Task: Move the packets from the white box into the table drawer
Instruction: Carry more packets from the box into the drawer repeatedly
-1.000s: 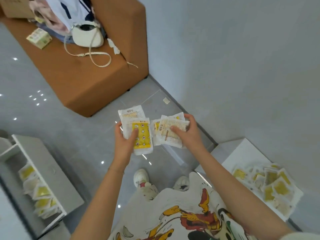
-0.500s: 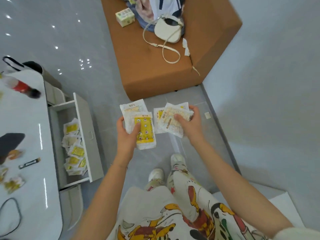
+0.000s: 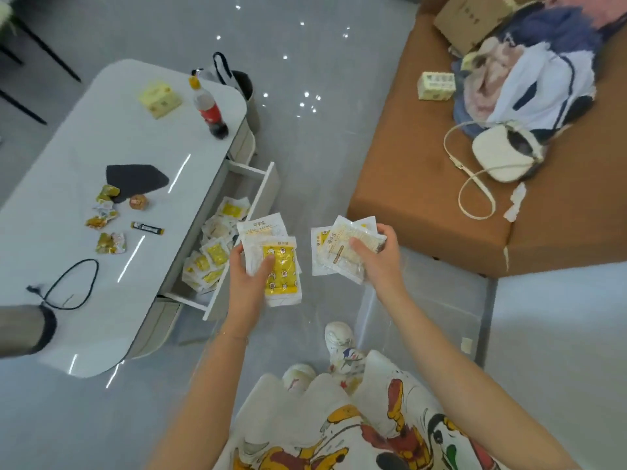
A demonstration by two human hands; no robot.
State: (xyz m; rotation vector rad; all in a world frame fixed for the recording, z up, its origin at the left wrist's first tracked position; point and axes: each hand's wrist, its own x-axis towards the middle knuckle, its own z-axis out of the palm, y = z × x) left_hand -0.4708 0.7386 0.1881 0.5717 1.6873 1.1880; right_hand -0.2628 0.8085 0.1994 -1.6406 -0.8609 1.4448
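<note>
Two hands loaded | left hand (image 3: pixel 249 283) grips a yellow-printed packet stack (image 3: pixel 271 262), thumb on top to stop sliding | right hand (image 3: pixel 376 262) pinches a fanned pale packet stack (image 3: pixel 342 249) | drawer (image 3: pixel 268 195) just left, open under the counter (image 3: pixel 101 157), already holding packets (image 3: pixel 213 252) | white box out of view | judgement: carry step, drop comes next

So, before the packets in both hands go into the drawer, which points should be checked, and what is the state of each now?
1. Drawer pulled open: ok.
2. Left hand grips its packets firmly: ok.
3. Right hand grips its fanned packets firmly: ok.
4. Hands over the drawer: not ok, both hang above the floor, to its right.
5. Room left in the drawer: cannot tell; stored packets already cover most of the visible inside.
6. White box emptied: cannot tell, it is out of view.
</note>
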